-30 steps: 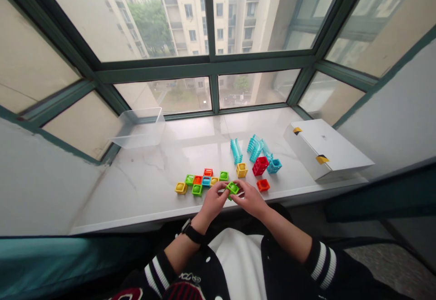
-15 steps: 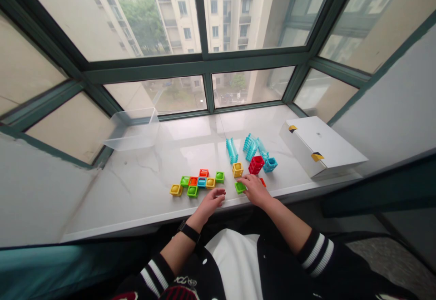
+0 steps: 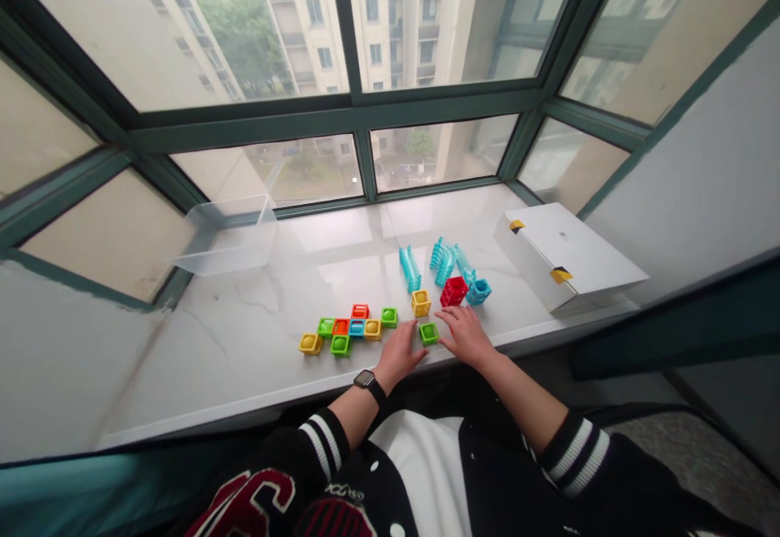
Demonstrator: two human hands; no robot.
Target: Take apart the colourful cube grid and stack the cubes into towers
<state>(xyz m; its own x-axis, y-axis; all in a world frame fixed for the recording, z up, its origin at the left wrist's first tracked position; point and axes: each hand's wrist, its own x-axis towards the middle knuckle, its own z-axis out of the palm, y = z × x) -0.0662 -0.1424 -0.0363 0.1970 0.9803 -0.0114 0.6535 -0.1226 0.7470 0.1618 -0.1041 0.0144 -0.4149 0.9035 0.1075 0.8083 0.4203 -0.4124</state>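
Observation:
A green block lies near the front edge of the white sill, between my two hands. My left hand is just left of it, thumb and fingers apart. On the other side my right hand has its fingers spread, its thumb close to the block. Behind the green block stands a yellow block, with a red block to its right. A lone green block sits left of my left hand. Beyond it lies a cluster of several blocks, among them a blue one and a yellow one.
Clear blue track pieces and a blue block lie farther back. A transparent plastic bin stands at the left rear, and a white box at the right. The window frame bounds the marble sill.
My left hand has moved right to beside the green block. My right hand has come off that block and opened beside it. The view has shifted slightly.

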